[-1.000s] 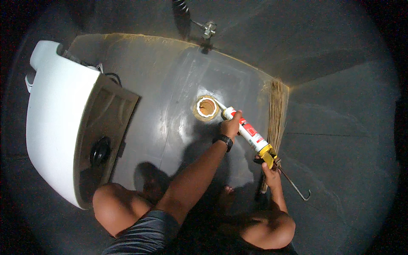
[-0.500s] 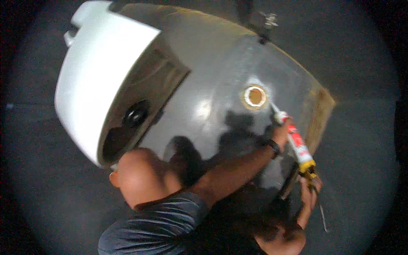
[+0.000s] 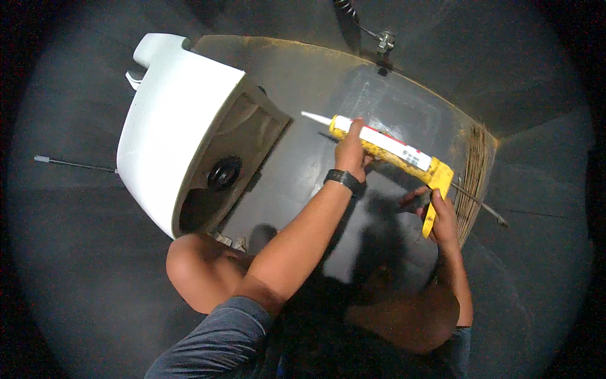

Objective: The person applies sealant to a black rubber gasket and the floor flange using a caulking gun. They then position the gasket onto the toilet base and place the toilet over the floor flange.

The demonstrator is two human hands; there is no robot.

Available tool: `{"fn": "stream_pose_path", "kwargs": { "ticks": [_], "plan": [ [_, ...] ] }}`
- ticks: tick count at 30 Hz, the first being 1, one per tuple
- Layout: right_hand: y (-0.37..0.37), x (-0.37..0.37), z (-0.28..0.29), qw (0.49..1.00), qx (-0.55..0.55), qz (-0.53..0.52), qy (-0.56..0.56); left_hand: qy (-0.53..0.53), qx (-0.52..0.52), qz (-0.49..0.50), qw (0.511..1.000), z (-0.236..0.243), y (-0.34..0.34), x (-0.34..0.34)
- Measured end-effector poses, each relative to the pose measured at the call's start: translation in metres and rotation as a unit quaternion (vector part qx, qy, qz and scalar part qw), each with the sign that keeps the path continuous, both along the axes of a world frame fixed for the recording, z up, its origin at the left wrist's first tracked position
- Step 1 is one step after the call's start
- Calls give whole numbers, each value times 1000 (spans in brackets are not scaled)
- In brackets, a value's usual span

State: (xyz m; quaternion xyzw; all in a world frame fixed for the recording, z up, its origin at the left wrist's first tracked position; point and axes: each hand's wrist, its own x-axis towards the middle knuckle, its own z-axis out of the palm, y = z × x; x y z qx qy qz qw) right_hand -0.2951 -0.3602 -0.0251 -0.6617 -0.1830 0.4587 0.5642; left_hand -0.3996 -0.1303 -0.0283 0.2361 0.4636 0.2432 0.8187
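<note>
Both of my hands grip a yellow caulking gun point(image 3: 413, 165) loaded with a white and red sealant tube point(image 3: 391, 146). My left hand point(image 3: 350, 155) is closed round the front of the barrel, just behind the white nozzle point(image 3: 315, 118). At the rear, my right hand point(image 3: 445, 221) wraps the yellow handle, its fingers partly hidden. The gun hangs over a dark grey sheet, its nozzle pointing towards a white ceramic toilet point(image 3: 170, 126). The toilet lies tipped over, and its hollow underside holds a black round fitting point(image 3: 224, 173).
A metal valve point(image 3: 385, 43) on a coiled hose is at the far side. The dark grey sheet point(image 3: 297, 82) has a layered brown edge point(image 3: 473, 183) at right. A thin rod point(image 3: 76, 164) lies left of the toilet. My bent knees are close to the near side.
The gun has swung leftward and flatter, its nozzle now away from the white-rimmed ring, which no longer shows. Both hands moved with it. The view has shifted.
</note>
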Motion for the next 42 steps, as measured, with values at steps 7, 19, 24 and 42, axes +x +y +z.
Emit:
{"fn": "stream_pose_path", "kwargs": {
  "ticks": [7,19,24,42],
  "plan": [
    [70,42,73,975,52,105,188,-43,-78,70,993,3,10,-17],
    [77,60,81,868,-168,66,462,169,-158,354,906,-4,-25,-19],
    [98,75,102,828,-115,107,538,108,-109,504,850,2,-15,7],
    [141,80,137,731,125,660,-120,604,-156,77,778,72,-32,-24]
  ]
}}
